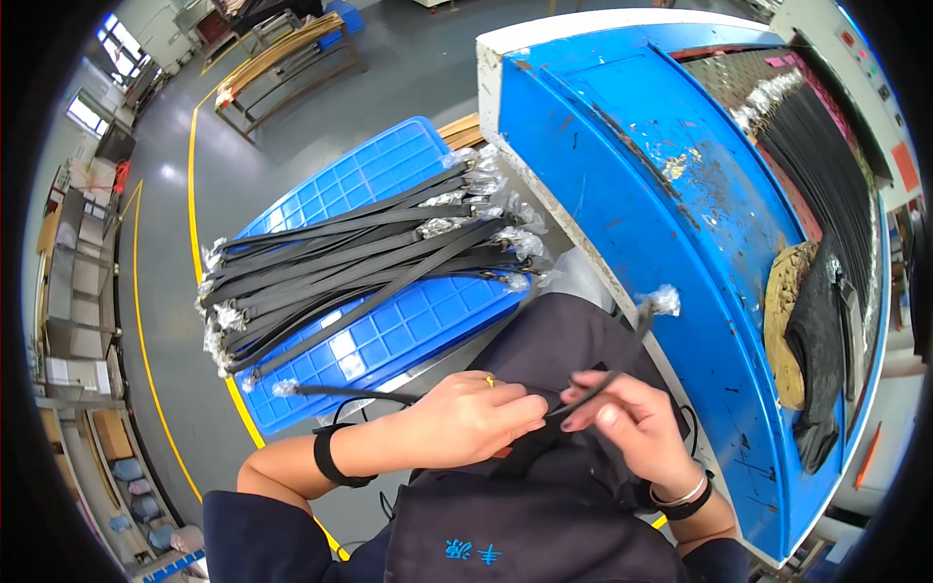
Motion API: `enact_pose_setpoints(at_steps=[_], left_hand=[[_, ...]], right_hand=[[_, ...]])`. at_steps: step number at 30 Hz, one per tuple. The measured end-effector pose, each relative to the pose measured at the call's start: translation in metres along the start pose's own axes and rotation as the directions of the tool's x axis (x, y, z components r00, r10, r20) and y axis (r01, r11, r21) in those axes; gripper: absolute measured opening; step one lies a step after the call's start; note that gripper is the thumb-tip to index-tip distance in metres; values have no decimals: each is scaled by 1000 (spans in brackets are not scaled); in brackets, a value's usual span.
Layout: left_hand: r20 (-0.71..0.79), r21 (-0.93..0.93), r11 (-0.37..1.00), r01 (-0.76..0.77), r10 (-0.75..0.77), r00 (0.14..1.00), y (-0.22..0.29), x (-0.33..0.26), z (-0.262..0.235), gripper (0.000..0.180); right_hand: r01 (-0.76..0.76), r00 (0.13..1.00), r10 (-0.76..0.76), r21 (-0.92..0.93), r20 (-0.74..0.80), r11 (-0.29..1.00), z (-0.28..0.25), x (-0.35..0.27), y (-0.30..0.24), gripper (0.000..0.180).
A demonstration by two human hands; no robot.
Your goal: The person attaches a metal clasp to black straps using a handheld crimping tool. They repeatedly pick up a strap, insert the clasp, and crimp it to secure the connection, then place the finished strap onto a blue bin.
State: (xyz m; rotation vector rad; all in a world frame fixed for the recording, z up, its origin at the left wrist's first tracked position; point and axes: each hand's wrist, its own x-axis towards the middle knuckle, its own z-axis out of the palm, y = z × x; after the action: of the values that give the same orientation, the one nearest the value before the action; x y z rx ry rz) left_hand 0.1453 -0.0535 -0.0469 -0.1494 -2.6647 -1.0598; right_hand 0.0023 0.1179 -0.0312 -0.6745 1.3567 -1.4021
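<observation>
Over my lap, a black strap [637, 340] runs between my two hands. One end, wrapped in clear plastic, rises past my right hand, and another plastic-wrapped end sticks out to the left beyond my left wrist. My left hand [481, 416] is closed on the strap, its fingers curled. Thumb and fingers of my right hand [627, 418] pinch the strap, a little blurred. Ahead to the left lies a pile of similar black straps [360, 262], their ends in crinkled clear plastic, across a blue plastic crate [389, 335].
To my right stands a blue workbench [603, 175] with a white edge. On it lie many black straps [816, 146] side by side, a yellowish glove [785, 321] and a dark cloth [821, 360]. A low table [282, 58] with long strips is at the far left; shelves [73, 282] line the left side.
</observation>
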Motion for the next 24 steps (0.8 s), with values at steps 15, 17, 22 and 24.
enact_pose_setpoints(at_steps=[15, 17, 22, 24], left_hand=[[211, -3, 966, 259, -253, 944, -27, -28, -54, 12], [210, -145, 961, 234, -201, 957, -16, -7, -56, 12], [588, -607, 594, 529, -113, 801, 22, 61, -51, 23], [679, -663, 467, 585, 44, 733, 28, 76, -37, 28]], right_hand=[[811, 159, -799, -385, -580, 441, -59, -154, -47, 14], [741, -79, -715, -521, -695, 425, -68, -182, -50, 22], [446, -586, -446, -728, -677, 520, -69, -230, -68, 37], [391, -580, -486, -746, -654, 539, -71, -279, -71, 35]])
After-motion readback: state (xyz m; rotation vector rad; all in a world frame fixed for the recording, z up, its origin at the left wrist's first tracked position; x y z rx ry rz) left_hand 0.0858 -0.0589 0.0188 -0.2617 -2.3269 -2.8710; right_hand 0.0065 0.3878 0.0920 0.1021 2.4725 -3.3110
